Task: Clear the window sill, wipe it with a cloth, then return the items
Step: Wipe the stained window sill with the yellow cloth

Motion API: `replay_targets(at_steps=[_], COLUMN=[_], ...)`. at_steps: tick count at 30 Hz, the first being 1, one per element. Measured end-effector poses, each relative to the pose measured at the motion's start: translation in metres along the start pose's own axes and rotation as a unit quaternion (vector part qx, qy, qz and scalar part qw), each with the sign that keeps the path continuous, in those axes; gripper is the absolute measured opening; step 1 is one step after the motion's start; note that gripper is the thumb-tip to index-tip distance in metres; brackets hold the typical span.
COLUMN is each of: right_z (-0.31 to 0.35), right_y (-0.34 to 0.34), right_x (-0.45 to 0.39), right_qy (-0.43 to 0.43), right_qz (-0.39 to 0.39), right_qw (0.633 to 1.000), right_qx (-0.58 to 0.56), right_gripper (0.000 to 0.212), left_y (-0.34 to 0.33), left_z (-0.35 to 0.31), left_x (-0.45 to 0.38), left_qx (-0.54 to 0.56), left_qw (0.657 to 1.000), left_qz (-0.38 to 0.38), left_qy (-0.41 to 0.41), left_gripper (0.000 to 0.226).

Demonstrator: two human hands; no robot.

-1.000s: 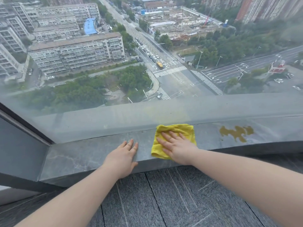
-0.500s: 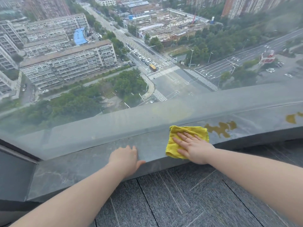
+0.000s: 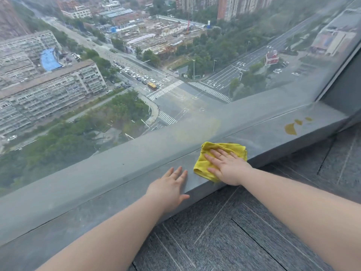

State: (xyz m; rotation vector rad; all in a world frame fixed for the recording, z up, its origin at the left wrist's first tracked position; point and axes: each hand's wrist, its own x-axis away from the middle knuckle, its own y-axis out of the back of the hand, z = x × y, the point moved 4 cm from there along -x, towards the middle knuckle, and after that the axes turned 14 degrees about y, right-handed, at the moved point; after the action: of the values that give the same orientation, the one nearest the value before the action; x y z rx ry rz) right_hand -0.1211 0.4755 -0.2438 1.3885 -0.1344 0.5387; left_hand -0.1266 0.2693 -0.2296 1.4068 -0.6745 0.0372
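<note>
Soft daylight through hazy window glass (image 3: 136, 55) — upper city blurred (edges bend), shadows faint.

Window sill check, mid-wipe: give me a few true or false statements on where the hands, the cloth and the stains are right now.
1. The right hand presses flat on the yellow cloth. True.
2. The left hand holds a second cloth. False: it rests bare and open on the window sill, beside the cloth.
3. Yellowish stains remain on the sill to the right of the cloth. True.
4. The cloth covers those stains. False: bare sill lies between them.
5. Bottles stand on the sill near the hands. False: only hands, cloth and stains show there.
</note>
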Motion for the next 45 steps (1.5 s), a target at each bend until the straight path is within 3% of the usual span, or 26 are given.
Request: replay_targets(at_steps=[13, 25, 31, 35, 39, 42, 45], right_z=[-0.003, 0.018, 0.032, 0.035, 0.035, 0.026, 0.008], right_y=[-0.005, 0.028, 0.032, 0.022, 0.002, -0.008, -0.009], right_x=[-0.005, 0.012, 0.017, 0.012, -0.003, -0.006, -0.011], right_qy=[0.006, -0.056, -0.116, -0.175, -0.186, -0.165, -0.145], right_qz=[-0.002, 0.058, 0.076, 0.046, 0.023, -0.007, -0.013], right_qw=[1.000, 0.997, 0.990, 0.983, 0.981, 0.985, 0.988], right_qx=[-0.011, -0.007, -0.007, -0.033, -0.041, -0.055, -0.057], right_gripper=[0.058, 0.058, 0.059, 0.057, 0.058, 0.060, 0.062], left_y=[0.011, 0.024, 0.028, 0.032, 0.040, 0.035, 0.025], left_z=[-0.015, -0.017, -0.016, -0.016, -0.017, -0.012, -0.010], left_x=[-0.021, -0.028, -0.026, -0.027, -0.036, -0.045, -0.046], left_qx=[-0.090, -0.126, -0.121, -0.128, -0.124, -0.060, -0.065], left_qw=[0.995, 0.988, 0.987, 0.985, 0.984, 0.992, 0.993], left_qz=[0.049, 0.066, 0.062, 0.060, 0.000, -0.012, -0.013], left_qy=[-0.021, -0.062, -0.080, -0.096, -0.125, -0.111, -0.101], left_gripper=[0.085, 0.093, 0.089, 0.088, 0.065, 0.087, 0.105])
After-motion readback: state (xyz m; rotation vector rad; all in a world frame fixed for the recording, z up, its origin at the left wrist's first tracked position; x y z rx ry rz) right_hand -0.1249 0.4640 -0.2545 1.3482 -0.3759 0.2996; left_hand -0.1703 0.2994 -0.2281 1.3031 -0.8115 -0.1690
